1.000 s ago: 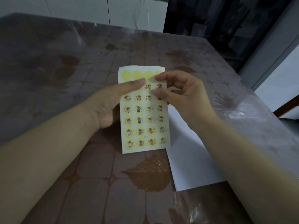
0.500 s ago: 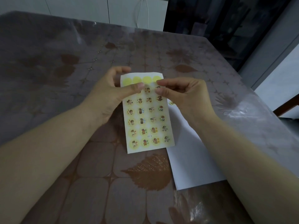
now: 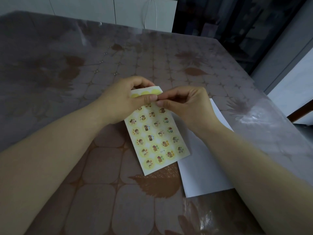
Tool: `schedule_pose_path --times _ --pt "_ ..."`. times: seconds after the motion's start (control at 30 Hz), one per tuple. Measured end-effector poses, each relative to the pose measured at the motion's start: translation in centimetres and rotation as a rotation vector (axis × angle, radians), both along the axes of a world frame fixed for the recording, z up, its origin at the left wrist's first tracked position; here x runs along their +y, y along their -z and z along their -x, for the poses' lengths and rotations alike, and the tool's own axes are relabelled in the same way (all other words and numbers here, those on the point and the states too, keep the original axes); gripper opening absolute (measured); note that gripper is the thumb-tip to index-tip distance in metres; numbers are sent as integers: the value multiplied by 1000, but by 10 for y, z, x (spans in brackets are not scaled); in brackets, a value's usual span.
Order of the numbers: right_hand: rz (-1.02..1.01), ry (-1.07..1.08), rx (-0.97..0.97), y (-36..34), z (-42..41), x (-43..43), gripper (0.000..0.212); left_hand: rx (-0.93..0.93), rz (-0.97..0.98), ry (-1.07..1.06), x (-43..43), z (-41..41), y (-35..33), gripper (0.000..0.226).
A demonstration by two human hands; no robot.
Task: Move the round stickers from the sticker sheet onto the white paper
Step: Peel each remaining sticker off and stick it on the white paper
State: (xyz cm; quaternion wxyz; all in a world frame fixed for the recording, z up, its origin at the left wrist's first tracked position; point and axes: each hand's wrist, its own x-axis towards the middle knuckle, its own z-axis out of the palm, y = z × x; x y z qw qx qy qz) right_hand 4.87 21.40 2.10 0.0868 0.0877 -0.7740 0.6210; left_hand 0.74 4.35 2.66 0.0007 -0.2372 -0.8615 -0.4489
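A brown counter (image 3: pixel 94 192) with a leaf and tile pattern under a clear, glossy cover fills the view, with pale cabinet fronts and a dark opening behind its far edge. The sticker sheet (image 3: pixel 156 138) is held above the counter, tilted so its lower end points toward the near right; rows of small round picture stickers cover it, and the top row shows plain yellow circles. The left hand (image 3: pixel 123 103) grips the sheet's upper left part, thumb on the front and fingers curled behind. The right hand (image 3: pixel 188 107) is pinched narrow at the sheet's top right, thumb and forefinger meeting the left thumb; whether a sticker sits between them cannot be told. The white paper (image 3: pixel 205 168) lies flat on the counter to the right, partly under the sheet.
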Motion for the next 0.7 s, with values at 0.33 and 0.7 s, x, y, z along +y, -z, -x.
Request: schedule_pose_path --times 0.33,0.7 --pt "-145 -47 -51 -3 -3 0 23 -266 -202 3 -6 0 -2 17" --pt "-341 97 161 2 1 0 28 -405 -362 18 -5 -2 -4 25"
